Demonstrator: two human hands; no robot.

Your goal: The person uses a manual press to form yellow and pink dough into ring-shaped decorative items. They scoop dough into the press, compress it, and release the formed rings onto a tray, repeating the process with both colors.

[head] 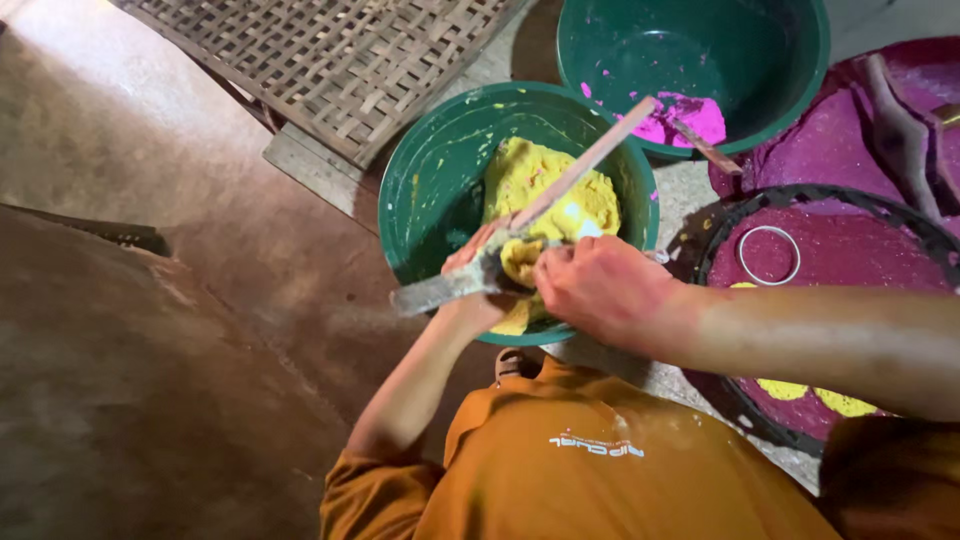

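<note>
I judge the work midway: my left hand [478, 262] grips a flat blade [450, 285], my right hand [600, 290] closes on yellow paste [522, 258] beside it, and most yellow paste still fills the green basin [430, 180] just beyond both hands.

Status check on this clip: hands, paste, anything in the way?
Left hand grips metal scraper. Right hand pinches yellow paste off it, above green basin. Wooden stick leans across basin.
</note>
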